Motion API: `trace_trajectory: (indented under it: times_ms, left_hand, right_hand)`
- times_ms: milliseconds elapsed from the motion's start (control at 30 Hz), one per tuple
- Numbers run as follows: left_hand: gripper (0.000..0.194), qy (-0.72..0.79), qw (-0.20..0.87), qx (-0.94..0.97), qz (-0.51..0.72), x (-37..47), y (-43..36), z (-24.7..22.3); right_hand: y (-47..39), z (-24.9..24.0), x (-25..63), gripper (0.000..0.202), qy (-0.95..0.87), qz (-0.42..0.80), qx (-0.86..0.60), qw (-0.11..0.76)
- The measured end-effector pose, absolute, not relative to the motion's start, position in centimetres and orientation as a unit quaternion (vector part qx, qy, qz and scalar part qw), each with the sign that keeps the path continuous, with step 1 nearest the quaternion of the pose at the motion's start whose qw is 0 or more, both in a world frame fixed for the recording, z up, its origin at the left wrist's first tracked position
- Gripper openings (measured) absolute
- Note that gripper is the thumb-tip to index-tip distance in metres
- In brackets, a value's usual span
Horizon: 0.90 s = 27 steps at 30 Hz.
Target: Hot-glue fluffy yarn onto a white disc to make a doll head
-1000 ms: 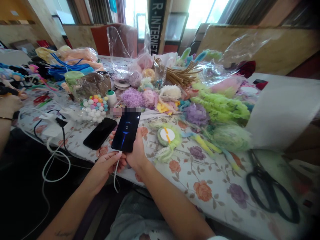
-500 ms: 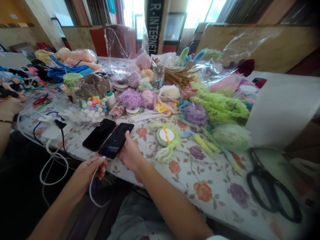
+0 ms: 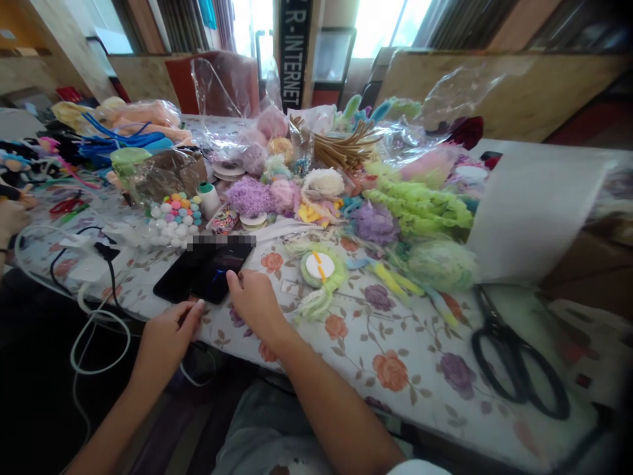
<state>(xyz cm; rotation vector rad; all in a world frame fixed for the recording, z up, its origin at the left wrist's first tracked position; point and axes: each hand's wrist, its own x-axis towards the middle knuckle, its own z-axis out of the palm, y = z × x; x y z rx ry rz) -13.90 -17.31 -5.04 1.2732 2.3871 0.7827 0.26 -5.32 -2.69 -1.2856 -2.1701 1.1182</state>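
Note:
Two black smartphones lie side by side near the table's front edge, the left phone (image 3: 173,274) touching or nearly touching the right phone (image 3: 220,280). My right hand (image 3: 257,303) grips the right phone at its side, thumb on the screen edge and the other fingers mostly hidden. At the phones' lower edge, my left hand (image 3: 171,330) has its fingers drawn together; whatever is between them cannot be made out. A white cable (image 3: 198,381) hangs in a loop below the table edge, its upper end hidden.
Scissors (image 3: 519,363) lie at the right. A light-green yarn piece with a white disc (image 3: 319,266) is beside my right hand. Pompoms (image 3: 175,221), fluffy yarn (image 3: 420,204) and plastic bags fill the back. A power strip (image 3: 91,257) with cables sits left, near another person's hand (image 3: 12,218).
The right phone has come down closer beside the left one. My left fingers no longer visibly pinch the white cable, whose loop has dropped lower. The view has shifted slightly.

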Motion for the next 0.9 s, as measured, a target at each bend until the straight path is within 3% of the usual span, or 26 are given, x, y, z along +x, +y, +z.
trace_trajectory:
  times_ms: [167, 333, 467, 600, 700, 900]
  left_hand:
    - [0.042, 0.829, -0.053, 0.529, 0.176, -13.4, -18.1, -5.3]
    - [0.038, 0.824, -0.070, 0.538, 0.160, -13.2, -18.5, -4.7]
    - [0.029, 0.781, -0.102, 0.561, 0.254, -12.7, -18.4, -2.6]
    - [0.019, 0.757, -0.065, 0.552, 0.342, -10.4, -16.9, -0.4]
    - [0.027, 0.680, 0.008, 0.580, 0.449, -7.3, -14.3, 1.0]
    - [0.043, 0.634, 0.087, 0.662, 0.391, -1.5, -6.2, 1.3]
  right_hand:
    - [-5.7, -2.1, 0.4, 0.040, -0.822, 0.287, -0.462, 0.168]
    - [-6.3, -1.7, 0.7, 0.035, -0.844, 0.262, -0.441, 0.156]
    - [-7.5, -0.3, 3.5, 0.029, -0.854, 0.264, -0.376, 0.243]
    - [-7.8, 1.3, 8.6, 0.028, -0.837, 0.312, -0.315, 0.320]
    - [-6.1, 1.8, 12.6, 0.030, -0.791, 0.335, -0.357, 0.367]
    - [-0.8, 1.0, 18.4, 0.028, -0.712, 0.332, -0.472, 0.400]
